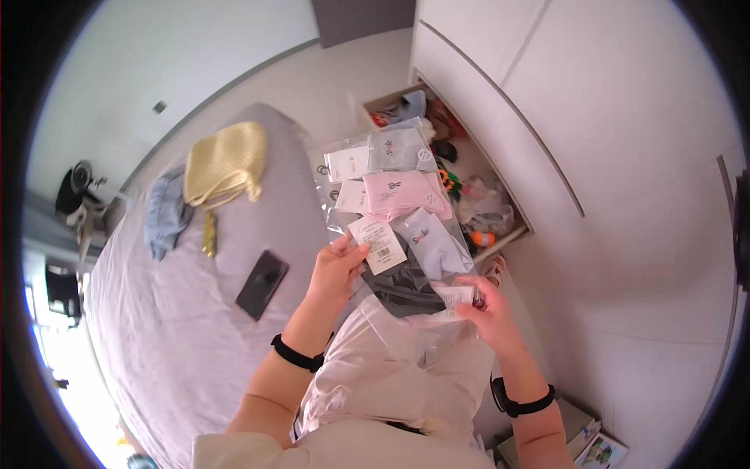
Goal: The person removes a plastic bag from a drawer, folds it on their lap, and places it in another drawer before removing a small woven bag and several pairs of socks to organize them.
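Note:
Both my hands hold a clear plastic bag (430, 346) of packaged socks in front of my lap. My left hand (337, 267) pinches the bag's left side, thumb by a white printed tag (378, 243). The lower right side is gripped by my right hand (489, 308), next to another white tag (456, 300). Through the plastic I see grey socks (395, 151) at the top and pink socks (401, 193) with a small bow motif below them. Further down are pale blue-white socks (436, 243) and a dark grey item (404, 287), partly hidden by the tag.
Left of me is a bed (176, 340) bearing a dark smartphone (262, 285), a yellow woven bag (228, 158), blue cloth (167, 211) and a small yellow item (209, 234). Beyond the plastic bag, an open drawer (518, 234) holds mixed things below white wardrobe doors (615, 117).

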`<state>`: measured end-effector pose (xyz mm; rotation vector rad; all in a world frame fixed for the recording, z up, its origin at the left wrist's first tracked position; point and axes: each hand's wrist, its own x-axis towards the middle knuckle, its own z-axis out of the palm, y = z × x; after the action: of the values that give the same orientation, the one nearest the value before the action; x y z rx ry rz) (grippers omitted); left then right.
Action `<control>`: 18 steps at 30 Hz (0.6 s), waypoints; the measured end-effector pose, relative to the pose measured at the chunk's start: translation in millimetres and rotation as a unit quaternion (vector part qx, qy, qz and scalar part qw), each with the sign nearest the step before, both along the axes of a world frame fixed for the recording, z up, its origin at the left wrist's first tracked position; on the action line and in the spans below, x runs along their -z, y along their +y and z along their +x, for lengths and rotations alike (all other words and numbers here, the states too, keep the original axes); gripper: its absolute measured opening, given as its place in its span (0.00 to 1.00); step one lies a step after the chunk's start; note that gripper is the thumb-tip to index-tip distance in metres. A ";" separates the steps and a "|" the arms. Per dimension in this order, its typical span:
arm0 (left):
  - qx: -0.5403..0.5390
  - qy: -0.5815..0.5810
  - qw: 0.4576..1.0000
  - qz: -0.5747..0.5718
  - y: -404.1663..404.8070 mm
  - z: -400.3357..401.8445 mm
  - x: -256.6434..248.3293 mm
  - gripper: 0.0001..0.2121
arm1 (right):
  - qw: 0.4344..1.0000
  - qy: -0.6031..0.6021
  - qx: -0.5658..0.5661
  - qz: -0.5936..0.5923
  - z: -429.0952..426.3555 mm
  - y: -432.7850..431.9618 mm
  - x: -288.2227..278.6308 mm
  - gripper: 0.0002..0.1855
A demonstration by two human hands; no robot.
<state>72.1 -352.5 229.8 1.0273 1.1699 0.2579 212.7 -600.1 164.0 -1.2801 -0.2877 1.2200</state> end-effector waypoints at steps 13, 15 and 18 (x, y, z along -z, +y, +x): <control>-0.095 -0.063 0.991 0.069 -59.3 6.6 -97.3 0.26 | 0.997 -0.054 0.009 0.055 20.5 -12.4 -49.1 0.15; -0.123 -0.067 0.990 0.016 -55.6 -14.1 -99.6 0.29 | 0.997 -0.048 -0.031 0.061 16.6 -7.2 -46.1 0.17; -0.168 -0.010 0.984 -0.060 -57.4 -34.5 -116.8 0.29 | 0.994 0.012 -0.098 -0.045 14.6 -5.6 -58.7 0.22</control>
<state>37.6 -409.9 346.6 0.7165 1.3232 0.4559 227.3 -605.8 222.6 -1.3366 -0.3511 1.4282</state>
